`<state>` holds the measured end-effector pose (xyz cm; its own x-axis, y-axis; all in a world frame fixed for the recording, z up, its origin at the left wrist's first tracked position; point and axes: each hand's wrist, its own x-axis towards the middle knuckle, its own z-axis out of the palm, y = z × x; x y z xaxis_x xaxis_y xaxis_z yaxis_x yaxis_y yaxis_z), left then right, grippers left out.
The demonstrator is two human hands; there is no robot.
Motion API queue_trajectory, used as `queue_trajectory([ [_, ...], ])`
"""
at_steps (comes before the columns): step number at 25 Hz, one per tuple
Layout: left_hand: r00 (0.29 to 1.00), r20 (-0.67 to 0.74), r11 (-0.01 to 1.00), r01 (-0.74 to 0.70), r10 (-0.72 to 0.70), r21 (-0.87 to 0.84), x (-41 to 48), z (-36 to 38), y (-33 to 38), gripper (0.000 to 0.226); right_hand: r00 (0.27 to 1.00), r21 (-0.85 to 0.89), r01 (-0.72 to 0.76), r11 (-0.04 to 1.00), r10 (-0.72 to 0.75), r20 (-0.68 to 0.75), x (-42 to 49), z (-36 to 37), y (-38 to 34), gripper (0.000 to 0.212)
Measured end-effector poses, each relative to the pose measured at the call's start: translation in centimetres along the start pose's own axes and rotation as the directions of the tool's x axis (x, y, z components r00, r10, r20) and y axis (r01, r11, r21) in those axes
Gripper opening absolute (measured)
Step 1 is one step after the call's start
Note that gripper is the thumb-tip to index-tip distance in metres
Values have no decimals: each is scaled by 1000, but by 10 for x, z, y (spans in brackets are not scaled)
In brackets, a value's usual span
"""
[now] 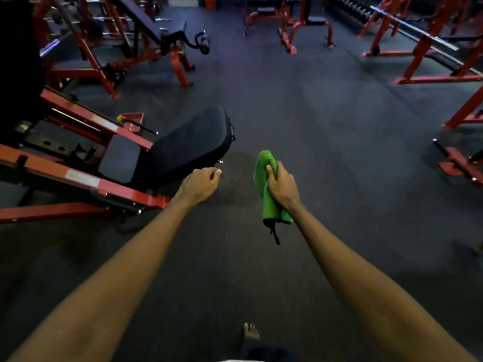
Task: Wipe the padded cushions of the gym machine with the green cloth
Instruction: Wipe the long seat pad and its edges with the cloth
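Nearest of all, a bare foot (251, 331) on the dark floor (326, 142), well short of the back cushion (190, 142). Further out, to the right of the back cushion and apart from it, the right hand (282, 182), fingers clamped round the middle of the green cloth (262, 165). Cloth bunched lengthwise, one end sticking up above the fist, the other hanging below it, with a black loop (274, 235) dangling from the bottom corner. Held in the air, not touching any padding. Just in front of the near lower edge of the back cushion, the left hand (201, 182), fingers loosely curled with nothing in them; touching the pad or only close to it, cannot tell.

Back cushion itself black, long and tilted, sloping up and away. Meeting its lower left end, a smaller black seat cushion (121, 158). Beneath and left of the back cushion, the machine's red frame (86, 178), stretching off to the left edge of the view. Further left again, a tall black block (18, 61), mostly cut off.

Beyond the back cushion and to its far left, a black adjustable bench (146, 24) on red legs, with roller pads (203, 43) at its end. Straight past the back cushion, across the floor, more red-framed benches (305, 24). Far to its right, red racks (423, 45) carrying a silvery bar (418, 30). All the distant gear dim and blurred
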<state>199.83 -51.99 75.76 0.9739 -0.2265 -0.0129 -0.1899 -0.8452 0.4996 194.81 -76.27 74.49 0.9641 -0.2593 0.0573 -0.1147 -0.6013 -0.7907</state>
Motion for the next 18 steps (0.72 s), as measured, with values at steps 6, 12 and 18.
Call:
queue_trajectory([
  [6,997,8,996,74,-74,-47,160,-1,-21,39,997,-14,45,999,-44,55,176,27,-4,27],
  [12,992,22,983,124,-122,-133,335,-1,-55,42,991,-29,77,997,-73,110,367,75,-17,27],
  [18,980,59,976,196,-190,-99,472,-3,-79,45,983,-45,110,993,-102,153,527,101,-33,29],
])
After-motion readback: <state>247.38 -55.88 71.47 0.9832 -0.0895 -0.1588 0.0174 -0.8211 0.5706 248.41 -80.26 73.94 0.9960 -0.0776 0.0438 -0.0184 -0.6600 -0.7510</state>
